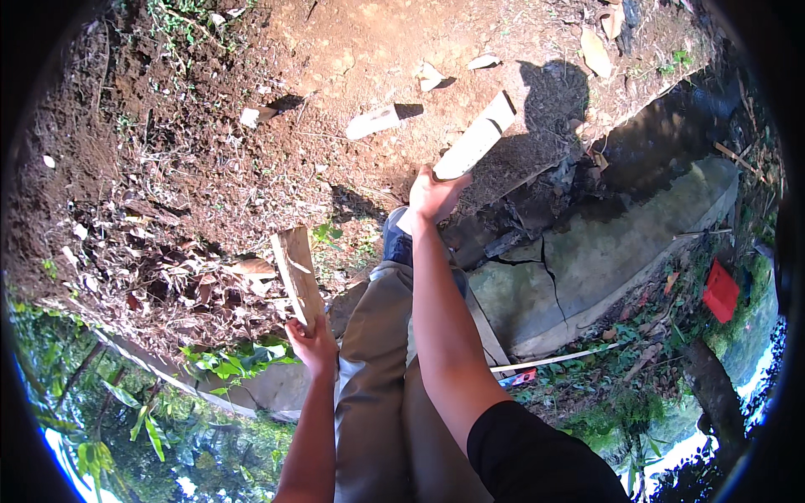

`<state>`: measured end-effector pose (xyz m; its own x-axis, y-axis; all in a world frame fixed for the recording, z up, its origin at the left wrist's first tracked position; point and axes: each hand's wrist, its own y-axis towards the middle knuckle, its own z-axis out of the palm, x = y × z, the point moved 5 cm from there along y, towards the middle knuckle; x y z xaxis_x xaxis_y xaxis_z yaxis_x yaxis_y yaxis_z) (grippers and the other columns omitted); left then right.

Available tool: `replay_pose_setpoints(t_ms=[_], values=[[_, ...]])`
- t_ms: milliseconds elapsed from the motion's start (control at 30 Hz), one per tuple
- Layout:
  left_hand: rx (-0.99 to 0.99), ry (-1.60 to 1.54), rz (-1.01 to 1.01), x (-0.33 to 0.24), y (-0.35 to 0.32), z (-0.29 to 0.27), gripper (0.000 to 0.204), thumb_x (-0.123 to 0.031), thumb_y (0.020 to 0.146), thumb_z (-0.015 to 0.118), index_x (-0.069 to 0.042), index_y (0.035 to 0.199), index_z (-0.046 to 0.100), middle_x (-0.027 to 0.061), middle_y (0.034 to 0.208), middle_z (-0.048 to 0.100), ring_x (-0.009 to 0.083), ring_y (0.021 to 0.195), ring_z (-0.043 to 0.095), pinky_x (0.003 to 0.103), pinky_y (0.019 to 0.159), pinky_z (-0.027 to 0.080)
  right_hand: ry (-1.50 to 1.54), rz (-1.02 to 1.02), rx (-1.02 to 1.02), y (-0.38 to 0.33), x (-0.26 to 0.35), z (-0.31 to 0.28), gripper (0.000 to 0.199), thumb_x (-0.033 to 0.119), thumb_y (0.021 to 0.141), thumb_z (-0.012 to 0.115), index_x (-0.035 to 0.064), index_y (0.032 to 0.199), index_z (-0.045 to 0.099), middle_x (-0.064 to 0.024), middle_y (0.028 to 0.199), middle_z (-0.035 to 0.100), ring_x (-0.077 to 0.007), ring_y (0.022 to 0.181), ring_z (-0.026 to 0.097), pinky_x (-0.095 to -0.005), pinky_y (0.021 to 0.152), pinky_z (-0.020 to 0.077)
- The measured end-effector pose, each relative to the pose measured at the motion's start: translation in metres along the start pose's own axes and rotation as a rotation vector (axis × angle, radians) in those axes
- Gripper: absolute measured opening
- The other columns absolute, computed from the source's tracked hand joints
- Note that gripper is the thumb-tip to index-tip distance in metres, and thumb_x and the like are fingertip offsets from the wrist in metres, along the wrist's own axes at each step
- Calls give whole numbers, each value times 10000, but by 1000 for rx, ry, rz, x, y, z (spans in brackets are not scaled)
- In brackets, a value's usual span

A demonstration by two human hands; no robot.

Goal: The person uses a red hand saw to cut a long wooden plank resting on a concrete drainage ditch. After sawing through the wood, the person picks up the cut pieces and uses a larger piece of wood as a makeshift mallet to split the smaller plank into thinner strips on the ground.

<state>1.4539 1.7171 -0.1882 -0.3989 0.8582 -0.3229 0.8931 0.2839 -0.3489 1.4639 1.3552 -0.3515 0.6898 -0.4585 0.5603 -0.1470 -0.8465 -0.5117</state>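
My left hand [313, 345] is closed around the lower end of a split piece of wood [298, 272], brownish with a pale edge, which points up and away beside my left leg. Farther forward, my right hand [434, 197] grips a longer, pale length of wood [476, 141] near its middle. Its far end is cut at a slant and carries a dark mark, and the near end reaches down toward my shoe [397, 237]. The two pieces are well apart. My fingers partly hide both grips.
Pale wood offcuts [373, 122] and dry leaves lie on the bare soil ahead. At right runs a cracked concrete ledge [579, 260] beside a dark, wet-looking channel [671, 126]. A red object [720, 291] lies among plants, near a tree trunk [713, 390].
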Motion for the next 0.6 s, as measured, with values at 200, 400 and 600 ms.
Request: replay_pose_setpoints(t_ms=[200, 400, 600], values=[[49, 22, 130, -15, 13, -3, 442, -246, 828, 804, -22, 1094, 530, 142, 990, 580, 290, 917, 570, 419, 837, 463, 570, 36, -535, 4, 21, -18, 587, 24, 794, 647, -49, 1265, 304, -275, 1152, 556, -366, 891, 653, -505, 801, 566], [57, 37, 143, -1, 25, -4, 480, -278, 835, 800, -28, 1118, 505, 164, 1064, 561, 316, 981, 553, 440, 865, 453, -148, -115, 36, 9, -35, 49, 735, 263, 746, 755, 25, 1334, 384, -232, 936, 657, -406, 900, 681, -474, 809, 553], [27, 83, 163, -5, 28, -20, 473, -284, 838, 787, -33, 1122, 505, 165, 1024, 555, 324, 949, 551, 454, 844, 450, 439, 27, 150, 13, -41, 8, 899, 60, 717, 817, 39, 1445, 290, -177, 1188, 575, -288, 1043, 612, -379, 895, 524]])
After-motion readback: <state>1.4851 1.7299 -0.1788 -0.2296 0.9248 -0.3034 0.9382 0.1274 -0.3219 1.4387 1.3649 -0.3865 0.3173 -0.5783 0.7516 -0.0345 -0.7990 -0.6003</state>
